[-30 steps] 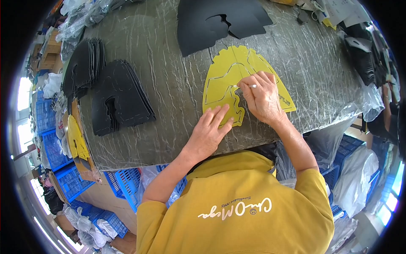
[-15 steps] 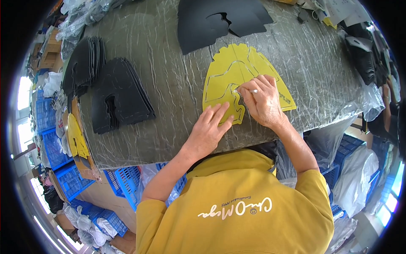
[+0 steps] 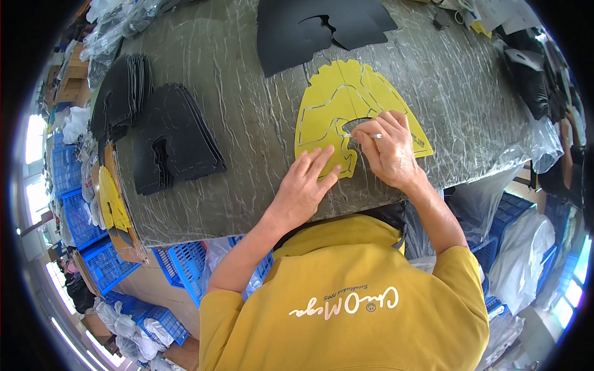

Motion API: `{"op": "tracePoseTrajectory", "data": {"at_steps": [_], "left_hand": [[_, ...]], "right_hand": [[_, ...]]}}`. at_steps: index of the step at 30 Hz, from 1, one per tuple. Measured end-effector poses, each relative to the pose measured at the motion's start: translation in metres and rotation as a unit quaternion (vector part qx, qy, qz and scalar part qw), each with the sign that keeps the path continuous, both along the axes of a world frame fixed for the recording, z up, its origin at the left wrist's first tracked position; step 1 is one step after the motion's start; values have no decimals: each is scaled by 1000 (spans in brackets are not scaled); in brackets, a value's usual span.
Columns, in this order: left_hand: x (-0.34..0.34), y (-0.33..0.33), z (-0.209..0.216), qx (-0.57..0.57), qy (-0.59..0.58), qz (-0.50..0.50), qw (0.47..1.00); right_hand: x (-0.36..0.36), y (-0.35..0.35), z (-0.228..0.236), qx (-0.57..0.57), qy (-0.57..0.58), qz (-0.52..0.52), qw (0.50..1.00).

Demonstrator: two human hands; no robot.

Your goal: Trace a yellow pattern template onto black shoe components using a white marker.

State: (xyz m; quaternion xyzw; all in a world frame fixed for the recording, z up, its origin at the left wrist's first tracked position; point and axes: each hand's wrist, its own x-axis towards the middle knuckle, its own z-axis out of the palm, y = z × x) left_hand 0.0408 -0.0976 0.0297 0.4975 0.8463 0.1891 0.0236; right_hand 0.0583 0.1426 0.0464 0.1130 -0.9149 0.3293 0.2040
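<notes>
A yellow fan-shaped template [image 3: 334, 102] with a scalloped far edge and cut slots lies on the dark table. Flat on its near left part rests my left hand [image 3: 307, 182], fingers spread and pressing on the sheet. My right hand [image 3: 390, 148] pinches a slim pale pen [image 3: 375, 135], its tip down at the template's curved inner cutout. Part of the cutout's edge is hidden behind my right fingers. Beyond the template sits a black sheet [image 3: 291, 37] with a similar cutout.
Two stacks of black cut pieces, a nearer stack [image 3: 189, 136] and a farther stack [image 3: 120, 93], lie on the left of the plastic-covered table [image 3: 247, 123]. Another yellow template [image 3: 113, 201] hangs at the left edge. Blue crates [image 3: 111, 263] and plastic bags [image 3: 520, 260] crowd the floor.
My right hand has shifted slightly right with the pen, uncovering more of the cutout's curved edge. My left hand keeps its place on the template.
</notes>
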Motion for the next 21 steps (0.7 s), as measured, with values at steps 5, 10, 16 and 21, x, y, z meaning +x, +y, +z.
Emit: {"op": "tracePoseTrajectory", "data": {"at_steps": [5,10,16,21], "left_hand": [[1,0,1,-4,2,0,1000],[0,0,1,-2,7,1,1000],[0,0,0,3,15,3,1000],[0,0,1,3,15,2,1000]], "right_hand": [[5,1,0,4,-2,-3,1000],[13,-4,2,14,7,6,1000],[19,-8,2,21,9,22,1000],[23,-5,5,15,-11,25,1000]]}}
